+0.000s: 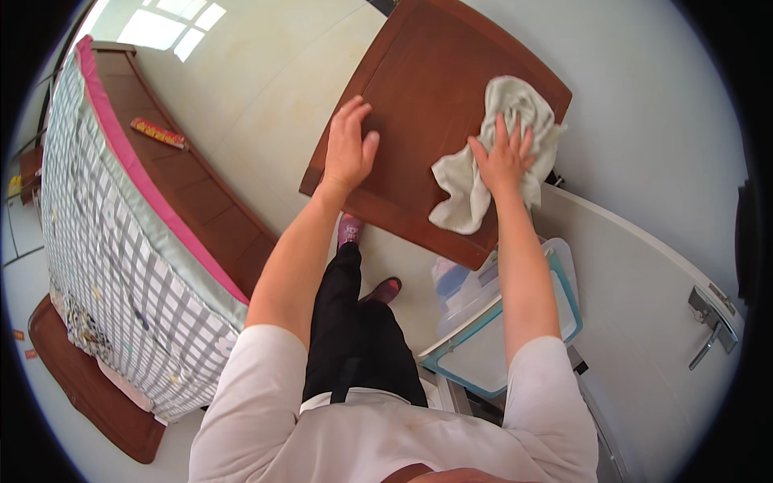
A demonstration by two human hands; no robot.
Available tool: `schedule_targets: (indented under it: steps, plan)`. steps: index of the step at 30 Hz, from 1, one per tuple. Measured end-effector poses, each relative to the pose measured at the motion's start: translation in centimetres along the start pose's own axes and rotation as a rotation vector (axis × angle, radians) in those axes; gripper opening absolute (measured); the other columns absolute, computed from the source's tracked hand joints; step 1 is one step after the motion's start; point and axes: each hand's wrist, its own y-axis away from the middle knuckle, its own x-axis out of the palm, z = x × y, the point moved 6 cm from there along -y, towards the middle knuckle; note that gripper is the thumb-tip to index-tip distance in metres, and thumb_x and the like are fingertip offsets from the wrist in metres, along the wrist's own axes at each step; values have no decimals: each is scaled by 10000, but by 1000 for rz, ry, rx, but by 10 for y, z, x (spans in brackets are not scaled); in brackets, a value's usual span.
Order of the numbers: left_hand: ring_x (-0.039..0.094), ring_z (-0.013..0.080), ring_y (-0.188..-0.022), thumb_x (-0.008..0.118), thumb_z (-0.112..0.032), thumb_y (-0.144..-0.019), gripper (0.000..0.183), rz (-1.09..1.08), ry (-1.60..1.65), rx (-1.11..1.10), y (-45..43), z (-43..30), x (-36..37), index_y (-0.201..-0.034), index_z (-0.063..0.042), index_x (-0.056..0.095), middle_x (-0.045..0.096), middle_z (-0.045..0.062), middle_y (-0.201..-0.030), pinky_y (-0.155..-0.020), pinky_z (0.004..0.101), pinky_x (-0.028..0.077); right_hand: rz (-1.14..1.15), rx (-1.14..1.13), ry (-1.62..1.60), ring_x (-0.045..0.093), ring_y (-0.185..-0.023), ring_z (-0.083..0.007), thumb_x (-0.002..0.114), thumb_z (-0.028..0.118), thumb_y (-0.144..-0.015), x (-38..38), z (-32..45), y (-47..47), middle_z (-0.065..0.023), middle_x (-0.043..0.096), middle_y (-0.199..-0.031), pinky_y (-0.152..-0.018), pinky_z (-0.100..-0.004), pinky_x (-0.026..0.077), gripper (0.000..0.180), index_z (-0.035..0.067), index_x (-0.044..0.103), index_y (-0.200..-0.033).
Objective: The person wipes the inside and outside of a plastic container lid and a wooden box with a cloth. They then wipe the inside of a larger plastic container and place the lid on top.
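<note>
My right hand (506, 158) lies flat with spread fingers on a pale, crumpled cloth (468, 193). The cloth rests along the right side of a reddish-brown wooden tabletop (416, 115), bunched at its far end and loosely folded nearer me. My left hand (350, 145) is at the left edge of the same tabletop, thumb apart from the fingers, holding nothing. Whether it touches the wood I cannot tell.
At left stands a bed with a checked cover (157, 259) and a wooden side rail (181, 175) bearing a red packet (158, 133). A lidded plastic storage box (477, 353) sits below my right arm. Rightward is a white door (622, 265) with a metal handle (712, 332).
</note>
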Motion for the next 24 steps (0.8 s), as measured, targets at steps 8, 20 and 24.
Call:
schedule_targets:
  steps: [8,20,24]
  plan:
    - [358,224,-1228,400,-186,-912,398,-563,512,-738,185,77,-80,-1257,12,408,401,126,-1307,-1041,342,252,123,-132,-50,114,-1324,-419,606,553,-729,2,36,166,-145,190,-1452,-935,-711,159,784,199,318,-1367]
    - [374,231,-1209,450,-134,-873,419,-348,236,-894,261,60,-107,-1264,8,396,393,125,-1287,-1029,336,275,320,-578,-172,74,-1356,-320,732,453,-635,15,245,91,-27,168,-1460,-966,-696,162,834,302,324,-1346]
    - [393,317,-1164,540,-87,-783,427,-359,314,-866,187,55,-114,-1190,-11,434,382,179,-1273,-936,369,364,390,-678,-130,70,-1349,-331,763,423,-607,26,260,92,-22,162,-1447,-956,-702,174,839,302,341,-1322]
